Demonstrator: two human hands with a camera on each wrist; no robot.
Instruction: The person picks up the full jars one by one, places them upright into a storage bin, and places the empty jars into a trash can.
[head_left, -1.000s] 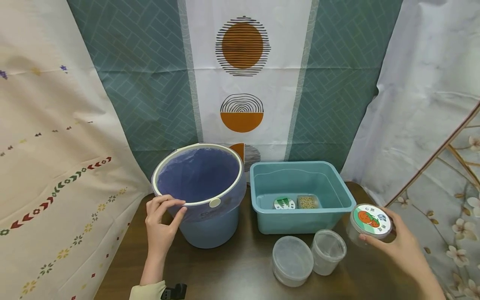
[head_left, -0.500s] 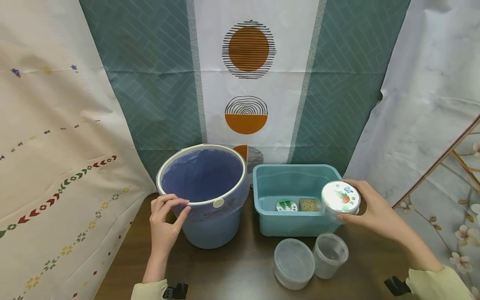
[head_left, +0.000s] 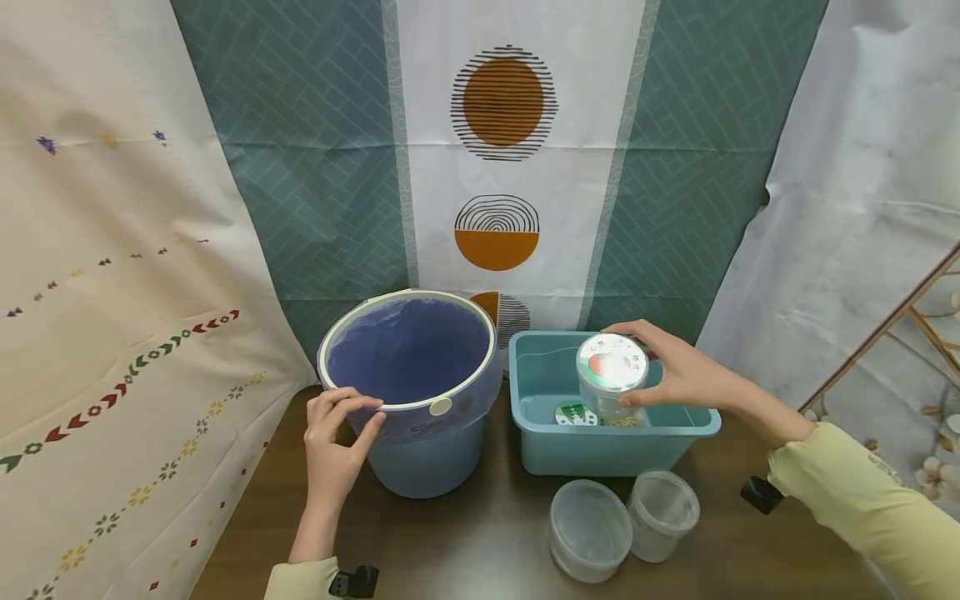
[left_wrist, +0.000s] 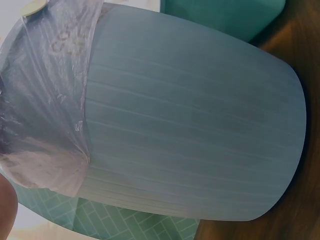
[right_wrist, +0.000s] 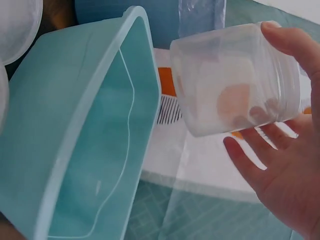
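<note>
My left hand (head_left: 330,450) pinches the front-left rim of a blue trash bin (head_left: 427,468) lined with a thin purple plastic bag (head_left: 472,410). In the left wrist view, the bin's ribbed side (left_wrist: 200,115) fills most of the picture. My right hand (head_left: 690,377) grips a clear plastic jar (head_left: 613,367) by its upper part, over a teal tub (head_left: 615,450). The jar's lid carries a round label with a red picture. From the right wrist, the jar (right_wrist: 220,82) looks translucent, with thumb and fingers on opposite sides near its lid.
Inside the tub lie a round green-and-white labelled lid (head_left: 576,415) and a box of yellowish grains (head_left: 624,421), partly hidden by the jar. Two translucent containers, a wide lidded one (head_left: 590,531) and a narrower one (head_left: 664,515), stand before the tub on the dark wooden table (head_left: 450,550).
My right hand has carried the jar leftward from right of the tub to above it. The left hand keeps its place on the bin's rim. The head view has shifted slightly.
</note>
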